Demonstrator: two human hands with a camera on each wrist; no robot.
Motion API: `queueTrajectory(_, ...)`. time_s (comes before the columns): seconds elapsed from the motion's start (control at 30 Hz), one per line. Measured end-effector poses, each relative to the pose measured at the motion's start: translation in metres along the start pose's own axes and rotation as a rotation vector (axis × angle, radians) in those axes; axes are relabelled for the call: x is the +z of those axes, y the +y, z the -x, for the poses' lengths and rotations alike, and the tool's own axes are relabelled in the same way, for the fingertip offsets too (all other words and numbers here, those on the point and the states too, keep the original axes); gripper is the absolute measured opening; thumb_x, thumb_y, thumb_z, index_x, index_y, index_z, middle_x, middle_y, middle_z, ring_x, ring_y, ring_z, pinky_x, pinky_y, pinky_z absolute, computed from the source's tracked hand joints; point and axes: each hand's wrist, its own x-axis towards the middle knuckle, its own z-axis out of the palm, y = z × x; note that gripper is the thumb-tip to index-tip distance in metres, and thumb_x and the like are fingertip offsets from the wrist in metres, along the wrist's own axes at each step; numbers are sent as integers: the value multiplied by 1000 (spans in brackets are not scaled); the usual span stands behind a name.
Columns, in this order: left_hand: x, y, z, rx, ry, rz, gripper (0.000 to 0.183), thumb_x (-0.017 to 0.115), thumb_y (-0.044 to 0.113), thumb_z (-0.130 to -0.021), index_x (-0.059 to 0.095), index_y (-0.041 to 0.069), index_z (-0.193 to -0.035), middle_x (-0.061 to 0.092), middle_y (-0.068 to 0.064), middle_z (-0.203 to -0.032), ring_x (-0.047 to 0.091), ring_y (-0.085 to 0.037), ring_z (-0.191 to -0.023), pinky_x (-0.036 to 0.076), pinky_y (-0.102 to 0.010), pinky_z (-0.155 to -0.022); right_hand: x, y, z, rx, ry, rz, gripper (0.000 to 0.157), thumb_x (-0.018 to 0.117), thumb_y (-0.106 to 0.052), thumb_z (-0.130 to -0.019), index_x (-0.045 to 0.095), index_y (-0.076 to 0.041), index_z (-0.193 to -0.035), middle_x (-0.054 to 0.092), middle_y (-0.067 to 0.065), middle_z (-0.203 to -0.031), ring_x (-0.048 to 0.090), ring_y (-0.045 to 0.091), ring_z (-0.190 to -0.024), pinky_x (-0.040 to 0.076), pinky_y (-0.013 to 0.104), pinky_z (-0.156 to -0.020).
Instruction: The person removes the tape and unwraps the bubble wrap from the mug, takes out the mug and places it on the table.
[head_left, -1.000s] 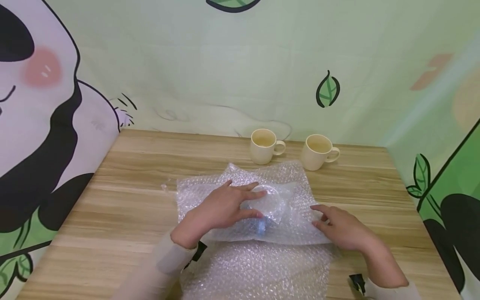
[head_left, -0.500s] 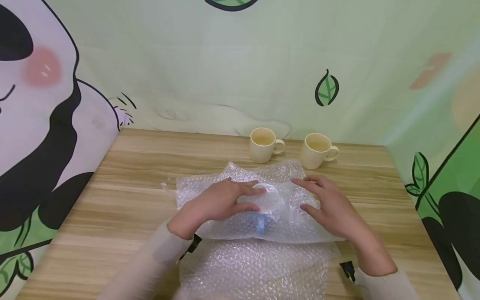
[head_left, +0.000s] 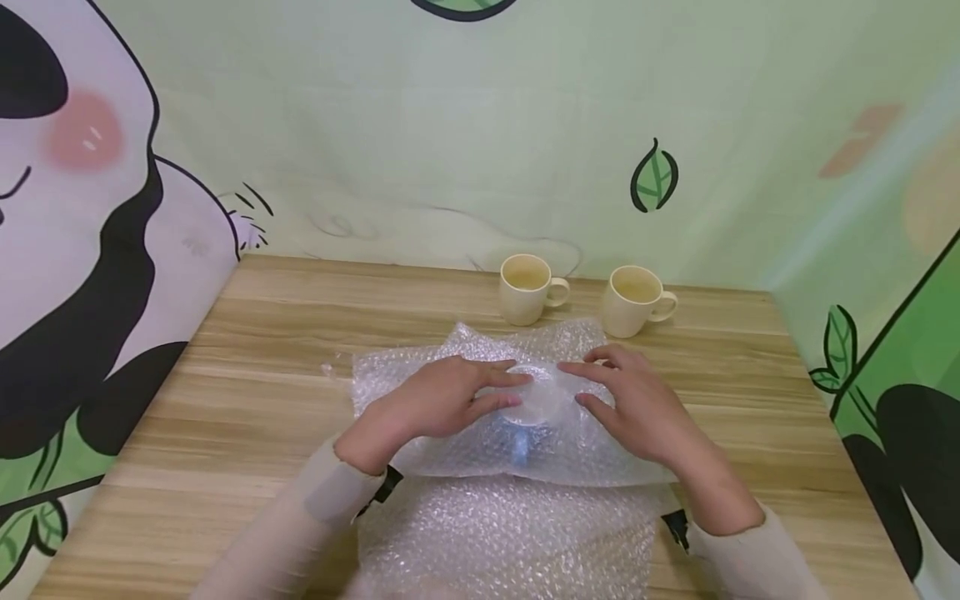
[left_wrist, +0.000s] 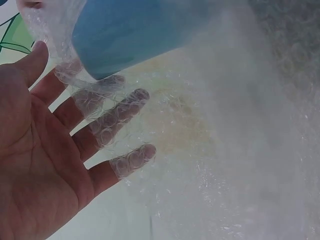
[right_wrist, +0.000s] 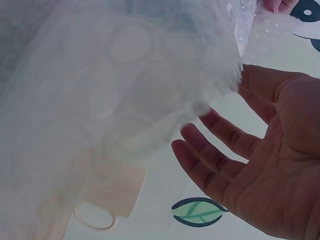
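A sheet of bubble wrap [head_left: 480, 462] is draped over a blue, cup-shaped thing [left_wrist: 125, 37], whose round top shows pale through the layer in the head view. The wrap blurs the rest of it. My left hand [head_left: 442, 396] rests on the wrap at the left of this round top with fingers extended; in the left wrist view the fingertips lie behind the clear bubbles. From the right, my right hand [head_left: 645, 408] reaches the wrap beside the round top. Its fingers are loosely bent, with thumb and index fingertips right at the film in the right wrist view.
Two cream mugs, a left mug [head_left: 523, 292] and a right mug [head_left: 632, 304], stand behind the wrap with handles to the right. More bubble wrap [head_left: 502, 533] spreads toward the front of the wooden table [head_left: 247, 400]. A printed cloth wall [head_left: 375, 150] rises behind.
My right hand has moved left and inward from the wrap's right edge to beside the round top, bringing the wrap closer around it. My left hand has barely moved.
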Motion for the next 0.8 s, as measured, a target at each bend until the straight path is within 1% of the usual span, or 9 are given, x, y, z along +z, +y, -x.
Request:
queueTrajectory(0.2,-2,1,0,-8,-10,22,44,43,49,-110,57,32,-148,53,-4,-156,56,-25,-140,46,-49,-117,1,-3,-3,5,13,1,37,71,-16,-98,71,-20,-134,66,11,-126,59,35,-120,55,53,-92)
queueTrajectory(0.4,-2,1,0,-8,-18,46,47,40,49,-110,55,30,-151,51,-5,-158,52,-25,-144,43,-49,-120,-1,-5,-4,22,25,-19,31,67,-15,-100,74,-21,-130,68,10,-122,62,33,-115,55,51,-89)
queueTrajectory(0.53,-3,1,2,-15,-27,70,54,43,54,-108,50,27,-155,49,-4,-160,50,-24,-146,41,-47,-121,-4,-5,-6,29,30,-39,27,66,-16,-101,76,-19,-126,70,9,-119,63,31,-113,55,51,-91)
queueTrajectory(0.67,-5,0,4,-29,-35,61,66,50,59,-104,44,23,-158,47,-2,-162,47,-22,-148,40,-44,-123,-6,-5,-8,33,25,-60,26,65,-15,-102,77,-18,-125,70,8,-118,64,30,-113,55,52,-93)
queueTrajectory(0.73,-6,-1,5,-36,-33,56,67,52,57,-104,43,21,-159,47,-2,-161,47,-22,-148,40,-44,-123,-7,-5,-8,34,22,-70,26,64,-14,-102,77,-18,-125,70,8,-118,64,31,-113,54,52,-94)
queueTrajectory(0.8,-8,-2,6,-42,-25,55,63,55,52,-105,44,19,-158,49,-2,-160,50,-22,-146,41,-44,-122,-8,-4,-9,32,22,-75,26,64,-14,-103,77,-18,-125,70,7,-118,64,31,-113,53,53,-95)
